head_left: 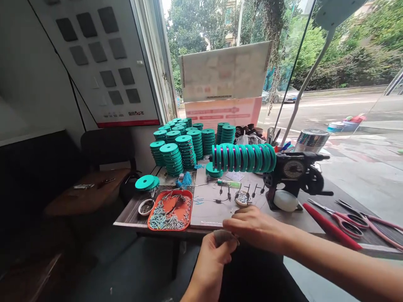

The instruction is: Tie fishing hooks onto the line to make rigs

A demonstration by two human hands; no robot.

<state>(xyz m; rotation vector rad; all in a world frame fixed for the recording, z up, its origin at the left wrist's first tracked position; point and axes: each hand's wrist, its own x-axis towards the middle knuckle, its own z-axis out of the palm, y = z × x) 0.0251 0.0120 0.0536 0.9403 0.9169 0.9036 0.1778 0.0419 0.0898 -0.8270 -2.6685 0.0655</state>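
My left hand (214, 253) is closed in a pinch in front of the table edge, with something greyish at its fingers. My right hand (252, 226) meets it just above and to the right, its fingers also pressed together. Whatever the two hold between them is too small or hidden to make out. Beyond my right hand lie a small round dish (243, 198) of silvery bits and several thin stands with black clips (229, 196). To the left sits an orange tray (191, 209) with blue-green and silver pieces.
A row of teal foam spools (244, 158) is on the shaft of a black winding machine (294, 172). Stacks of teal spools (171, 159) stand behind. Right of the machine lie scissors (346, 222) and a red pointed case (332, 228). A white bowl (145, 212) adjoins the tray.
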